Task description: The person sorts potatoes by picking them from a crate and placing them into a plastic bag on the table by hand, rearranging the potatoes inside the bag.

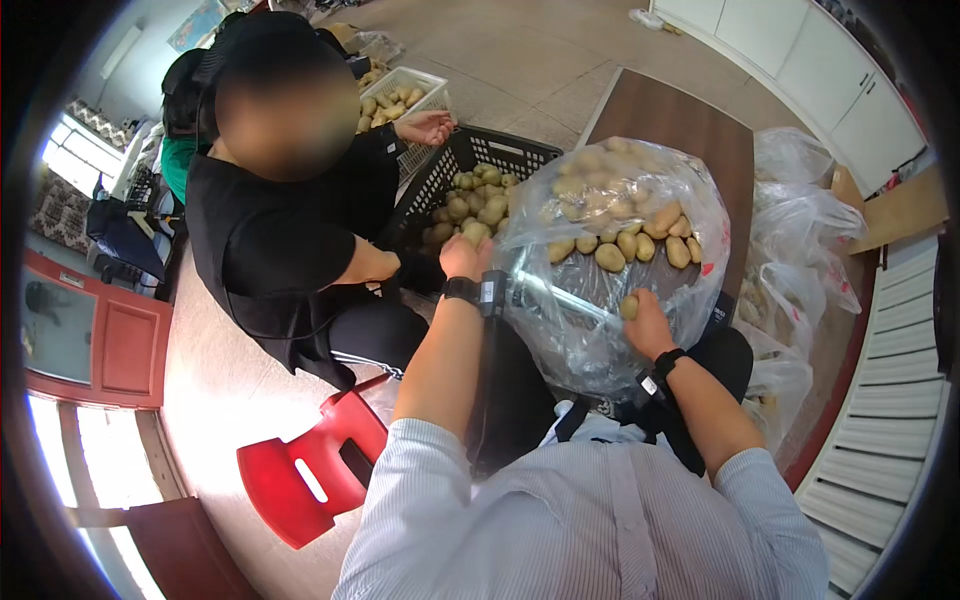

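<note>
My left hand (463, 257) is closed on a potato (476, 233) beside the black crate (408, 206), which holds many potatoes (478, 200). Over the opening of a large clear plastic bag (560, 330), my right hand (650, 325) grips another potato (629, 307) in its fingers. Inside the bag, a heap of potatoes (610, 257) lies toward the far side, partly seen through the plastic. The near part of the bag rests close to my knees.
A co-worker in black (270, 220) crouches at my left, one hand (425, 128) above the crate. Behind is a white basket (425, 85) of potatoes. A brown board (680, 110) lies beyond the bag, filled plastic bags (790, 230) line the right, and a red chair (300, 470) stands at lower left.
</note>
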`<state>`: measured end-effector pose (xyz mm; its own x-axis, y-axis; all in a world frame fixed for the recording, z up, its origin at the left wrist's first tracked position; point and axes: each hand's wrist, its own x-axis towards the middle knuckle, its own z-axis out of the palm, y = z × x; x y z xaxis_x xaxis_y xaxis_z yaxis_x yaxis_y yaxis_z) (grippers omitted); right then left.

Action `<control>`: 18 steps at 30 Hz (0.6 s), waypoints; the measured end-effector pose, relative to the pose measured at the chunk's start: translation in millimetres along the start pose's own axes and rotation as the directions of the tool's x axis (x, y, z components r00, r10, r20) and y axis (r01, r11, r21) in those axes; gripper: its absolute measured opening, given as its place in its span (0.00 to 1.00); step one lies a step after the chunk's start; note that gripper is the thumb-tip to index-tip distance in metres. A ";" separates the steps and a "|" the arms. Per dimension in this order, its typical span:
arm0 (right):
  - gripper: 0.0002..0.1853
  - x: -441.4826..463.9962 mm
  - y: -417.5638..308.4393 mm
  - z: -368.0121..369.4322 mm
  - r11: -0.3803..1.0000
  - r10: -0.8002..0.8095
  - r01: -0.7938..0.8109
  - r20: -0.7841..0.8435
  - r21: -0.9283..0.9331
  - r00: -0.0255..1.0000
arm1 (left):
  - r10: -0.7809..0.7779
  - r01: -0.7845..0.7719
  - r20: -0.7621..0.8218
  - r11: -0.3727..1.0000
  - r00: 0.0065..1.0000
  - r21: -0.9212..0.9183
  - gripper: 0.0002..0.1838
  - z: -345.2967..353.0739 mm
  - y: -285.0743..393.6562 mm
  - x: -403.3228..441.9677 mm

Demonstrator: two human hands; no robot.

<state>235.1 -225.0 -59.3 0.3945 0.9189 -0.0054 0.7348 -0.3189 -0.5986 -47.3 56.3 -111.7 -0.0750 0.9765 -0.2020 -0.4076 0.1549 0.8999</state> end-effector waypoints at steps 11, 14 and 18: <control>0.27 13.7 23.5 -1.4 0.757 0.320 -0.392 0.226 0.523 0.920 | 0.069 -0.070 0.026 0.997 0.997 0.022 0.15 -28.4 -29.6 32.4; 0.26 7.2 -2.2 -12.4 0.549 0.343 -0.510 0.378 0.662 0.860 | -0.247 0.227 -0.133 0.962 0.960 -0.154 0.12 27.5 48.0 -35.1; 0.25 1.4 -5.0 -5.4 0.468 0.279 -0.564 0.491 0.681 0.825 | -0.238 0.237 -0.031 0.971 0.971 -0.034 0.15 47.7 71.9 -58.4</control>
<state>235.0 -223.3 -52.0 0.2592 0.7833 -0.5650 -0.2545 -0.5089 -0.8223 -28.8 17.6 -16.8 -0.0041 0.9062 -0.4228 -0.4441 0.3772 0.8127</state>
